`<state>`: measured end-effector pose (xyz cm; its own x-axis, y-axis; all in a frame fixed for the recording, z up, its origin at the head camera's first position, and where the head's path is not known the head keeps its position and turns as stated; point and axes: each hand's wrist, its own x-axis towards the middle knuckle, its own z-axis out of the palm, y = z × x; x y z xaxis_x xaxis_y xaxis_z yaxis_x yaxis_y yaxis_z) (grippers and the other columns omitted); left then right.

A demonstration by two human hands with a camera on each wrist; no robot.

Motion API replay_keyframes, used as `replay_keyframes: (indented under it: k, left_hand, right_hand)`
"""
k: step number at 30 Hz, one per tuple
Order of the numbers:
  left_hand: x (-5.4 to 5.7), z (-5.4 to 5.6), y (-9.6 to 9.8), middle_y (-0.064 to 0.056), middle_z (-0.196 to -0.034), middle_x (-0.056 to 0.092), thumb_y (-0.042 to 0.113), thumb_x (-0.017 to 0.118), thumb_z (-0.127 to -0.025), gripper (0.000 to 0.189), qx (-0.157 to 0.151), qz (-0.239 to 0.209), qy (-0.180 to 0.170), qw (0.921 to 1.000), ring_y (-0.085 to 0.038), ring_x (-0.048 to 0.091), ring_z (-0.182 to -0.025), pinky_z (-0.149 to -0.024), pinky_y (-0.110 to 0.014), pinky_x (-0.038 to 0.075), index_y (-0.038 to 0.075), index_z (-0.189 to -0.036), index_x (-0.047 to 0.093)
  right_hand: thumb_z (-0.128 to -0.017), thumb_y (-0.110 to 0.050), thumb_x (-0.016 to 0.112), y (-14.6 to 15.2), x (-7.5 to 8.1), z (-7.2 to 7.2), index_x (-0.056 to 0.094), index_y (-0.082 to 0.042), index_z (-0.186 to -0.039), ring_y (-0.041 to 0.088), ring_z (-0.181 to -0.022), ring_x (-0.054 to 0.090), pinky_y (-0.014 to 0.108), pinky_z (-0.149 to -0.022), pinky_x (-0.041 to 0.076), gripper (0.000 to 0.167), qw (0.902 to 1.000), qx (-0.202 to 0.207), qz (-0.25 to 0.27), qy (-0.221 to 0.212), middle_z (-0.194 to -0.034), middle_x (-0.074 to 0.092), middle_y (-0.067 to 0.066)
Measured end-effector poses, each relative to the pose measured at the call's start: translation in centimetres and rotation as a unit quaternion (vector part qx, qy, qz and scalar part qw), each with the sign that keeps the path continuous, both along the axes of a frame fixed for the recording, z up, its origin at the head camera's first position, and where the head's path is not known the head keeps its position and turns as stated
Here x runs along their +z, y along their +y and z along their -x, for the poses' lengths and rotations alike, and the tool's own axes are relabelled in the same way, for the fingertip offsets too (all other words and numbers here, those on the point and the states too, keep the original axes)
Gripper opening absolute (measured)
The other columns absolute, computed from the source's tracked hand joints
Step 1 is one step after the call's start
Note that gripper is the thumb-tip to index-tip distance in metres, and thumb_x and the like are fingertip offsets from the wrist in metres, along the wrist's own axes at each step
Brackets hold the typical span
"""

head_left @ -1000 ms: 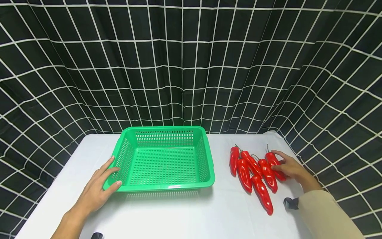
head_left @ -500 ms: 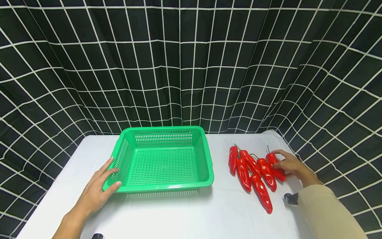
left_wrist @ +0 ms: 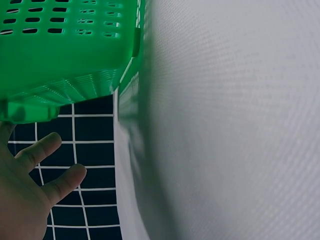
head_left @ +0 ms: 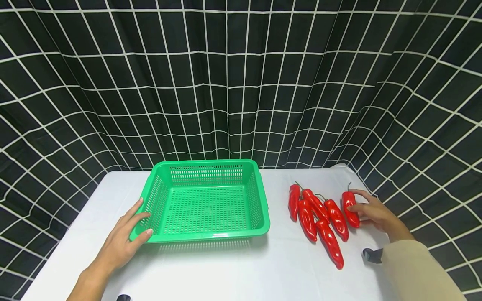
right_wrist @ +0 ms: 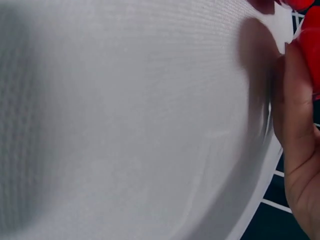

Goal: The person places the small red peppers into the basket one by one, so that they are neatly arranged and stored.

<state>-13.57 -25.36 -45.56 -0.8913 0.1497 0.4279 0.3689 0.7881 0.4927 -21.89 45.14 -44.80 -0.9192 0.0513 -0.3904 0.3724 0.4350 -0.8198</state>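
— Peppers, red and glossy, lie at the right of a white-covered desk, where a person's right hand pinches the rightmost pepper, its stem pointing toward the far edge.

— How much of that grip can be seen?

— One digit crosses the pepper's face and another reaches past its upper end; the lower fingers are partly hidden behind it. Whether the pepper touches the desk cannot be told.

— And from the right wrist?

— White cloth fills most of that view. The hand is cut by the right edge, and red patches are cropped at the upper corner, too partial to match to one pepper or another.

— The left hand?

— Spread wide, fingers at the near left corner of a green perforated basket. The left wrist view trims the palm at its edge, and one finger runs out of sight at the basket's rim.

— The other peppers?

— Five, bunched between basket and right hand, some so close that overlap is hard to separate.

— Anything else clipped?

— A dark object emerges beside the beige sleeve, its far end covered; another dark piece is sliced by the bottom edge, too little showing to name
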Motion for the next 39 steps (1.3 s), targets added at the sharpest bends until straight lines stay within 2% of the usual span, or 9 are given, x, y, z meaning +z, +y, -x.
replay_keyframes:
  k: [4,10,12,16,19,27,34,39]
  left_hand:
    - [-0.1,0.1,0.0,-0.003,-0.155,0.028,0.028,0.069,-0.085,0.041,0.004,0.002,-0.002,1.0,-0.044,0.038,-0.127,-0.09,-0.067,0.035,0.011,-0.121,0.06]
    - [-0.2,0.1,-0.2,-0.002,-0.156,0.028,0.029,0.068,-0.086,0.041,0.003,0.003,-0.003,1.0,-0.044,0.038,-0.128,-0.09,-0.068,0.035,0.01,-0.121,0.06]
    - [-0.1,0.1,-0.2,-0.003,-0.155,0.028,0.029,0.069,-0.086,0.041,0.001,0.0,-0.002,1.0,-0.044,0.038,-0.128,-0.09,-0.068,0.035,0.011,-0.121,0.06]
    - [-0.1,0.0,-0.1,-0.003,-0.155,0.028,0.028,0.069,-0.085,0.041,-0.002,-0.005,-0.002,1.0,-0.043,0.035,-0.131,-0.09,-0.069,0.034,0.012,-0.122,0.06]
    - [-0.1,0.0,-0.1,-0.004,-0.155,0.028,0.028,0.069,-0.085,0.042,-0.001,-0.008,-0.004,1.0,-0.042,0.033,-0.133,-0.091,-0.069,0.033,0.012,-0.123,0.059]
    - [-0.2,0.1,-0.2,-0.004,-0.155,0.028,0.028,0.069,-0.086,0.042,-0.003,-0.008,-0.007,0.9999,-0.043,0.035,-0.132,-0.091,-0.067,0.035,0.012,-0.124,0.059]
    - [0.0,-0.1,0.1,-0.005,-0.155,0.027,0.03,0.068,-0.086,0.042,0.003,0.003,-0.012,0.9999,-0.046,0.039,-0.129,-0.09,-0.067,0.037,0.013,-0.124,0.058]
    - [0.0,-0.1,0.1,-0.005,-0.156,0.026,0.031,0.067,-0.087,0.043,0.007,0.006,-0.015,0.9998,-0.046,0.039,-0.128,-0.089,-0.068,0.037,0.013,-0.125,0.058]
  right_hand:
    - [-0.087,-0.027,0.073,0.4,0.0,-0.3,0.009,-0.013,-0.154,0.026,-0.1,0.057,0.044,-0.082,0.053,0.094,0.9991,-0.018,0.035,0.015,-0.143,0.023,0.029]
    - [-0.09,-0.03,0.07,0.4,0.5,-0.7,0.011,-0.03,-0.155,0.007,-0.088,0.062,0.04,-0.082,0.053,0.088,0.9927,-0.053,0.099,0.044,-0.143,0.025,0.02]
    - [-0.09,-0.027,0.07,0.0,0.9,-1.0,0.011,-0.034,-0.154,0.005,-0.085,0.064,0.039,-0.081,0.053,0.087,0.9866,-0.072,0.138,0.049,-0.14,0.028,0.015]
    - [-0.091,-0.02,0.068,-1.1,2.0,-1.7,0.017,-0.042,-0.151,0.007,-0.084,0.067,0.039,-0.08,0.054,0.082,0.967,-0.107,0.225,0.054,-0.127,0.035,0.004]
    - [-0.092,-0.017,0.067,-2.1,3.0,-2.3,0.024,-0.044,-0.148,0.009,-0.084,0.068,0.041,-0.079,0.054,0.075,0.9558,-0.118,0.262,0.061,-0.12,0.038,-0.002]
    - [-0.093,-0.014,0.065,-5.8,5.3,-3.2,0.025,-0.038,-0.148,0.017,-0.092,0.069,0.044,-0.076,0.054,0.071,0.9478,-0.093,0.286,0.106,-0.12,0.045,-0.001]
    - [-0.093,-0.014,0.065,-9.1,6.4,-3.8,0.03,-0.035,-0.145,0.017,-0.093,0.068,0.041,-0.074,0.055,0.066,0.9481,-0.071,0.279,0.135,-0.12,0.05,-0.001]
    - [-0.093,-0.012,0.064,-11.4,7.4,-4.1,0.031,-0.033,-0.144,0.019,-0.096,0.067,0.043,-0.076,0.054,0.064,0.9439,-0.056,0.289,0.148,-0.122,0.05,0.001]
